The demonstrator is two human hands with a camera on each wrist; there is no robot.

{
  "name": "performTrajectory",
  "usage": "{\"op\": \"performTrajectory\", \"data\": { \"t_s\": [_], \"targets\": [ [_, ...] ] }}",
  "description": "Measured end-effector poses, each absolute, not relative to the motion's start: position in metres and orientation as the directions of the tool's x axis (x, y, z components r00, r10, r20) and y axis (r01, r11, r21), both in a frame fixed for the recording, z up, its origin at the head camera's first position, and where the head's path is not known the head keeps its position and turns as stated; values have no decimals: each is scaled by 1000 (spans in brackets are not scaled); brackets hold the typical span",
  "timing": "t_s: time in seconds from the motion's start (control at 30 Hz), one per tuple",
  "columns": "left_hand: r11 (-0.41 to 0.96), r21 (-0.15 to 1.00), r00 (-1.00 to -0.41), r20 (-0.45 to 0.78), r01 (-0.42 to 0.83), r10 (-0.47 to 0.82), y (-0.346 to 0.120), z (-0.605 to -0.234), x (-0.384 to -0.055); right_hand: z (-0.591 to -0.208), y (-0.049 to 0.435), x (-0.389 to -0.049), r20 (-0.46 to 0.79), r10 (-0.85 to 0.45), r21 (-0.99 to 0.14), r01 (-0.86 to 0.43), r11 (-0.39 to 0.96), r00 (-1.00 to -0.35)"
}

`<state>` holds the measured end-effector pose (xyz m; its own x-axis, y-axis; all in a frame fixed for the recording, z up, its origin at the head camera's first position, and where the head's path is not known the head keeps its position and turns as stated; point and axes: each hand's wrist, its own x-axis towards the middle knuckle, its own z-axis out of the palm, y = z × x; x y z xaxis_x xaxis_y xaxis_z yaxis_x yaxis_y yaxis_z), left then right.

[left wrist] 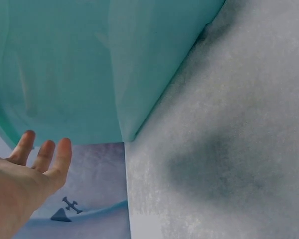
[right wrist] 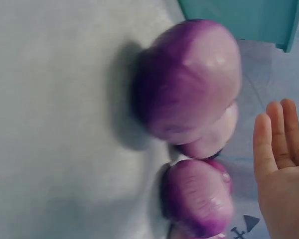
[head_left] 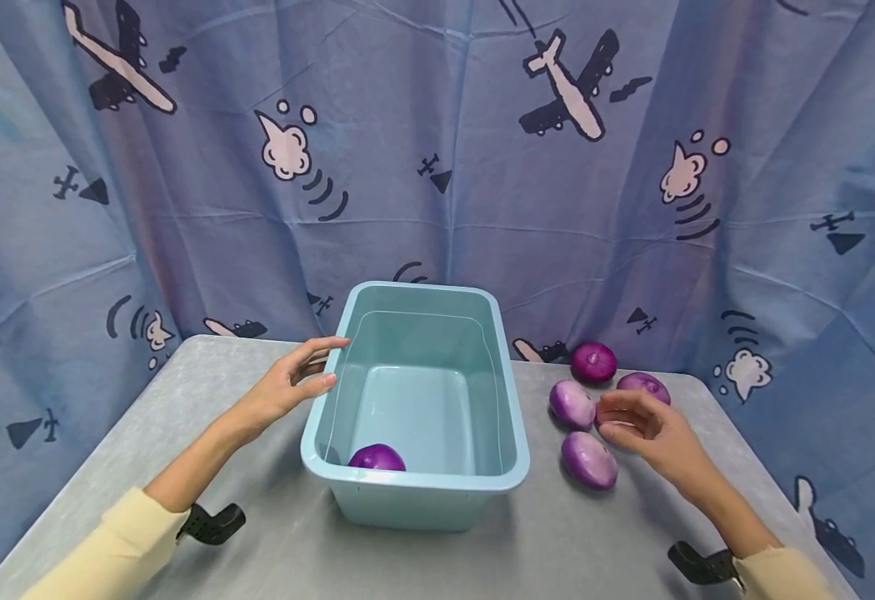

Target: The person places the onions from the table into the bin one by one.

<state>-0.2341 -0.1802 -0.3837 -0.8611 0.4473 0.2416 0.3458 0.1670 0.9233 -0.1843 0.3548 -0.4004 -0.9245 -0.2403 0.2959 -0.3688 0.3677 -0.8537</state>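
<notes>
A light-blue plastic tub (head_left: pixel 415 481) stands on the table with one purple onion (head_left: pixel 377 457) inside at its near left corner. My left hand (head_left: pixel 285 388) is at the tub's left rim, fingertips right at the edge, fingers loosely spread. In the left wrist view these fingers (left wrist: pixel 63 154) show beside the tub's outer wall (left wrist: pixel 55 74). To the right of the tub, my right hand (head_left: pixel 655 433) hovers over a group of purple onions (head_left: pixel 589 460), fingers gently bent. The right wrist view shows its fingers (right wrist: pixel 263 144) apart from the large onion (right wrist: pixel 189 82), with nothing in the palm.
Several onions lie close together, among them one (head_left: pixel 593 363) at the table's back edge and one (head_left: pixel 643 385) partly behind my right hand. A blue curtain (head_left: pixel 377 167) with printed aeroplanes hangs behind the grey table (head_left: pixel 257 517).
</notes>
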Motion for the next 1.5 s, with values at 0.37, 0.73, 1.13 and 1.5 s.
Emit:
{"op": "performTrajectory", "data": {
  "t_s": [0.37,0.73,1.13,1.5],
  "targets": [
    [142,930,-853,240,339,463,-180,-385,-234,-426,357,-169,260,-200,-841,-323,434,-945],
    [140,935,-857,231,327,460,-180,-385,-233,-441,351,-162,271,-224,-811,-347,470,-936],
    [127,938,-853,229,322,469,-179,-385,-233,-447,344,-164,197,-179,-760,-265,593,-964],
    [117,937,-844,238,330,480,-180,-388,-236,-452,340,-171,231,-192,-750,-300,589,-954]
  ]
}}
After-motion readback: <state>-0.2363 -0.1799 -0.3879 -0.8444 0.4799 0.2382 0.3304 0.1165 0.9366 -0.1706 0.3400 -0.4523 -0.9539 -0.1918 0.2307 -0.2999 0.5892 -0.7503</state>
